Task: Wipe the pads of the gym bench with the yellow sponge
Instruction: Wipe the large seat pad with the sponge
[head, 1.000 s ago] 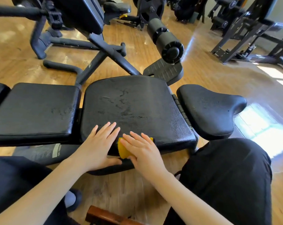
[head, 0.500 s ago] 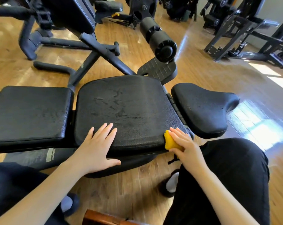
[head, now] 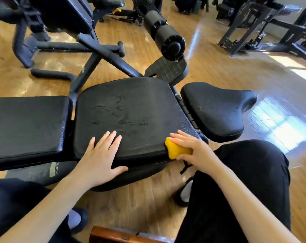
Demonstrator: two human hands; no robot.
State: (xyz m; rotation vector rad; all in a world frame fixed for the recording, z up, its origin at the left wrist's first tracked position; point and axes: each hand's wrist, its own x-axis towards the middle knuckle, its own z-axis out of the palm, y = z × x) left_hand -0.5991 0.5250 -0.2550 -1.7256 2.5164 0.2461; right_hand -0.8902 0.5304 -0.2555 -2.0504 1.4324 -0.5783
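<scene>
I am pinching the one yellow sponge (head: 177, 150) in my right grip (head: 195, 149), pressing it on the near right corner of the middle pad (head: 127, 118). My left grip (head: 100, 156) is lying spread flat, bracing that pad's front edge. Three pads are showing along the counter; its long axis runs left to right, unwiped surface lying leftward.

Grained matt leatherette pad (head: 131, 111); glossy wood floor (head: 227, 71).
</scene>
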